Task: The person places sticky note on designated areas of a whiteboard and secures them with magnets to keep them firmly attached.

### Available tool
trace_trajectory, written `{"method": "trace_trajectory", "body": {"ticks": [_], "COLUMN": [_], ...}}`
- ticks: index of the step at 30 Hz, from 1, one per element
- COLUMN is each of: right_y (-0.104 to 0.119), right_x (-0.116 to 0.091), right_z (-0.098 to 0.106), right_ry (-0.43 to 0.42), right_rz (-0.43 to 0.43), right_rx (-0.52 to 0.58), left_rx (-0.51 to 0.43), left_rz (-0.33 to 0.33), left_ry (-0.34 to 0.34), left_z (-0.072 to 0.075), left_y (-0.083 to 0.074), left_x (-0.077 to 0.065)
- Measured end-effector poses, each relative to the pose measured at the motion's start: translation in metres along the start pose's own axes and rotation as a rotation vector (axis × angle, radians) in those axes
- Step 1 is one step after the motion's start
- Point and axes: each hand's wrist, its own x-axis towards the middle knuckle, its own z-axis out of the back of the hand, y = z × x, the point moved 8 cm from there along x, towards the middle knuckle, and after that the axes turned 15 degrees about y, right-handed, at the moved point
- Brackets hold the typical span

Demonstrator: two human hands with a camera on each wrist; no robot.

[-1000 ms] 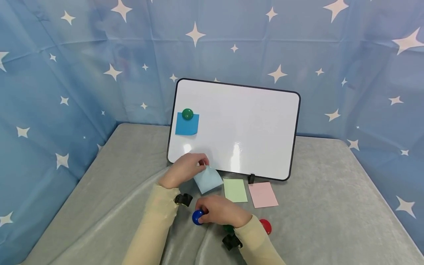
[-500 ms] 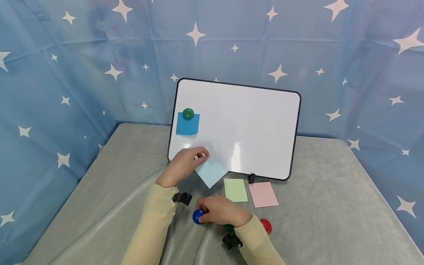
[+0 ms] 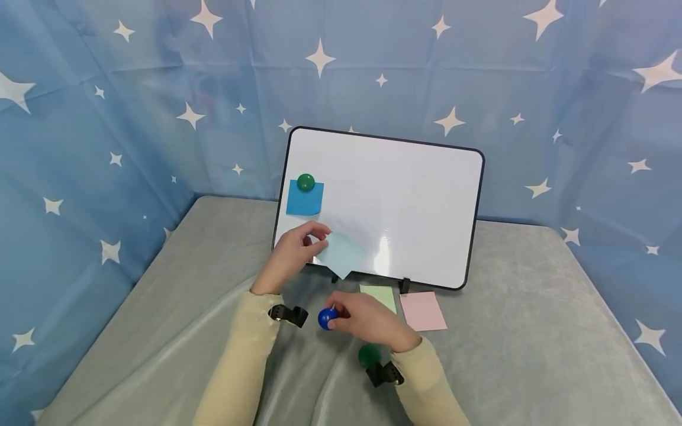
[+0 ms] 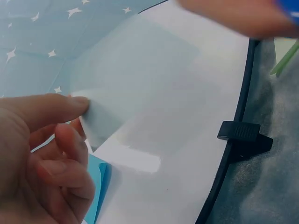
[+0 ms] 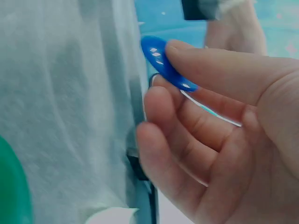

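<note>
Between thumb and finger, my left hand (image 3: 294, 253) pinches a corner of a light blue sticky note (image 3: 343, 253) in front of the lower left of the whiteboard (image 3: 405, 201). The left wrist view shows the pale note (image 4: 126, 70) spread out from the fingertips over the board. My right hand (image 3: 370, 319) holds a round blue magnet (image 3: 327, 319) above the cloth; in the right wrist view the thumb presses the blue magnet (image 5: 163, 63) by its edge. A darker blue note (image 3: 303, 200) hangs on the board under a green magnet (image 3: 306, 182).
A green note (image 3: 380, 296), partly behind the right hand, and a pink note (image 3: 423, 311) lie before the board. Another green magnet (image 3: 369, 355) sits by the right wrist. Black clips (image 3: 405, 286) hold the board's lower edge. A starry blue curtain (image 3: 373, 35) hangs behind.
My left hand has raised the light blue note from the cloth up against the board's lower part. My right hand has lifted the blue magnet and moved slightly forward; the red magnet is now hidden.
</note>
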Motion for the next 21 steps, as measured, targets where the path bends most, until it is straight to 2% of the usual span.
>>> {"method": "trace_trajectory", "body": {"ticks": [4,11,16,21], "right_y": [-0.001,-0.003,-0.007,-0.008], "right_x": [-0.006,-0.014,-0.015,-0.020], "right_z": [0.014,0.025,0.032,0.041], "right_ry": [-0.089,-0.230,-0.292,-0.324], "right_rz": [0.029,0.036,0.006,-0.007], "right_rx": [0.029,0.026,0.011,-0.016], "left_rx": [-0.047,-0.018,-0.046,-0.118], "left_rz": [-0.007,0.030,0.064,0.126], "left_ry": [-0.010,-0.074,-0.129,-0.157], "left_z": [0.006,0.018,0.027,0.031], "left_y": [0.003,0.001,-0.003,0.001], "left_x": [0.002,0.011,0.018,0.023]}}
